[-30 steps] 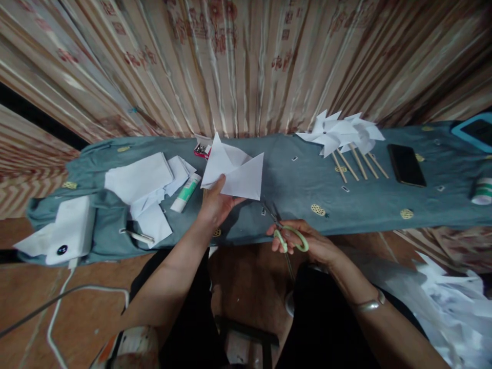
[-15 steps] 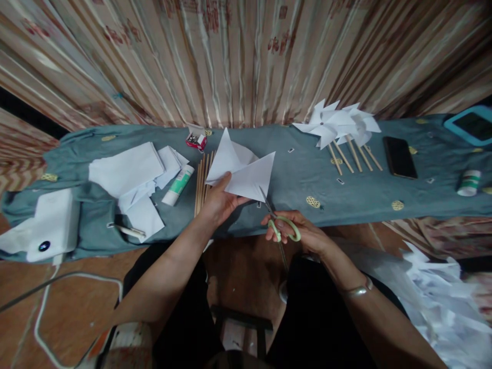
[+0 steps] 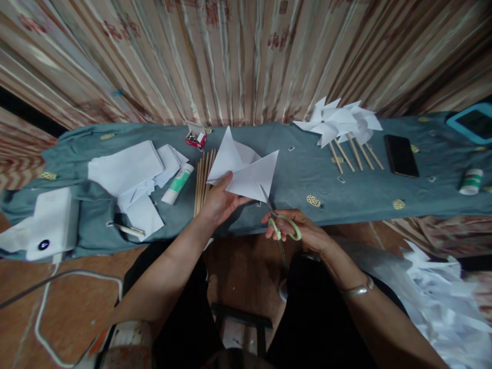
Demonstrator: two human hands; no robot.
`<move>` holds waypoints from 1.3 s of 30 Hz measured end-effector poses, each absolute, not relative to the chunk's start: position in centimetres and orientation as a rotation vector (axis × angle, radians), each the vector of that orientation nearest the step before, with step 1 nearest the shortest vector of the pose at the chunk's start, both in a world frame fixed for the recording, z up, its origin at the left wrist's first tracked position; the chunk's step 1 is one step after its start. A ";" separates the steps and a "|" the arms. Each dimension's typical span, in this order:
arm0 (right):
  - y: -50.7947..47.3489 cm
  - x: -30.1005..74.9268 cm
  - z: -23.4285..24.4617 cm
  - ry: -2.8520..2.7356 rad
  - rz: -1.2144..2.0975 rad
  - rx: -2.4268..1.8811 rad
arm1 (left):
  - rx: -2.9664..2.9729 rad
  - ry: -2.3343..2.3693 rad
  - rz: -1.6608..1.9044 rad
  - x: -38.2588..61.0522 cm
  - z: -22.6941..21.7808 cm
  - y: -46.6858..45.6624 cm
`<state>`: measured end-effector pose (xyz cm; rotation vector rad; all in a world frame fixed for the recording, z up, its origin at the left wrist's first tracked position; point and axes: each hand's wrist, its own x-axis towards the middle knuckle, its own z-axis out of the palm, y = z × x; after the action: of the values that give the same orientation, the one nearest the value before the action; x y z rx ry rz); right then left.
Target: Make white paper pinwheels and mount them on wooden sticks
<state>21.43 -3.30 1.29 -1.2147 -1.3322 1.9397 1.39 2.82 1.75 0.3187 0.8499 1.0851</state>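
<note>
My left hand [image 3: 220,201] pinches a folded white paper square [image 3: 246,166] and holds it up over the grey-blue cloth [image 3: 300,179]. My right hand [image 3: 303,231] grips green-handled scissors [image 3: 283,226]; their blades touch the paper's lower right edge. Several wooden sticks [image 3: 202,177] lie just left of my left hand. A green and white glue stick [image 3: 177,183] lies beside them.
A pile of white paper [image 3: 130,169] and a white box [image 3: 52,220] sit at the left. Finished paper pinwheels [image 3: 338,125] on sticks, a black phone [image 3: 401,156] and a small tub [image 3: 471,182] lie to the right. A small pin box [image 3: 195,139] sits at the back. Paper scraps [image 3: 446,287] lie at lower right.
The scissors moved up from the cloth's edge to the paper's lower edge. The left hand kept hold of the paper. The view shifted, showing the sticks.
</note>
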 end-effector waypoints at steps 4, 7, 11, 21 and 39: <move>-3.3 21.4 1.4 -1.353 1.922 -1.205 | 0.302 0.854 1.091 1.4 1.9 2.8; -3.2 21.4 1.4 -1.371 1.920 -1.203 | 0.287 0.849 1.114 1.3 1.9 2.9; -3.2 21.4 1.4 -1.391 1.912 -1.216 | 0.298 0.848 1.118 1.1 1.7 3.0; -3.2 21.4 1.1 -1.378 1.900 -1.215 | 0.297 0.898 1.095 1.6 2.4 2.7; -3.2 21.3 1.1 -1.269 1.956 -1.254 | 0.314 0.842 1.129 1.1 1.2 3.0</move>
<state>21.28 -3.25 1.09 -1.2539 -1.2691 1.9561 1.07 3.03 1.24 0.3140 0.8425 1.1291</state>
